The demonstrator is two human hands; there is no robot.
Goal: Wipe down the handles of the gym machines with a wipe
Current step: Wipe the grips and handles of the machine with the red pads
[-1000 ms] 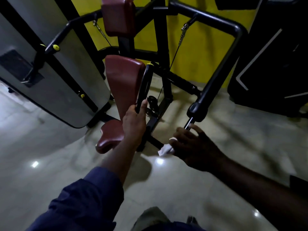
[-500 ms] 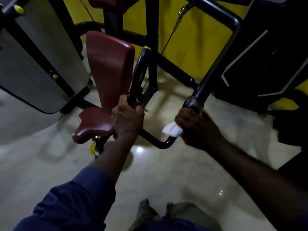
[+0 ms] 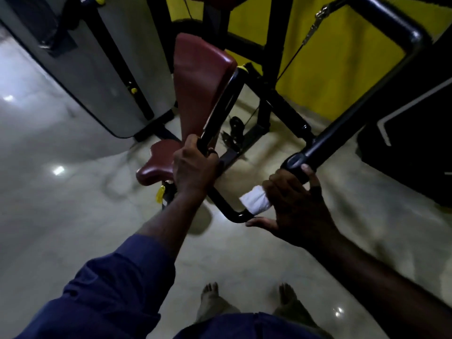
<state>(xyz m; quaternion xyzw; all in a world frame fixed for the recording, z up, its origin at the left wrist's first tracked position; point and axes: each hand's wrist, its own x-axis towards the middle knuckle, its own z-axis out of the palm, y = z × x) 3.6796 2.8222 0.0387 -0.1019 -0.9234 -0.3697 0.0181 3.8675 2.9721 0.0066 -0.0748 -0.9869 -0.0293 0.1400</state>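
Note:
A black U-shaped handle bar (image 3: 221,199) of a gym machine hangs in front of me. My left hand (image 3: 193,167) grips its left upright, just below the maroon back pad (image 3: 198,79). My right hand (image 3: 296,204) wraps around the right part of the bar, below the thick black grip (image 3: 318,148), and presses a white wipe (image 3: 255,203) against the metal. The wipe sticks out from under the fingers toward the bar's lower bend. The thumb points left under the bend.
A maroon seat (image 3: 156,165) sits low behind my left hand. A grey weight-stack housing (image 3: 97,69) stands at the left, a black machine (image 3: 415,133) at the right, a yellow wall (image 3: 330,57) behind. My bare feet (image 3: 210,294) stand on the glossy floor (image 3: 61,216).
My right hand with the wipe slid up the right bar toward the thick grip, then shifted slightly down to the bend. My left hand kept its grip. The view moved closer and downward.

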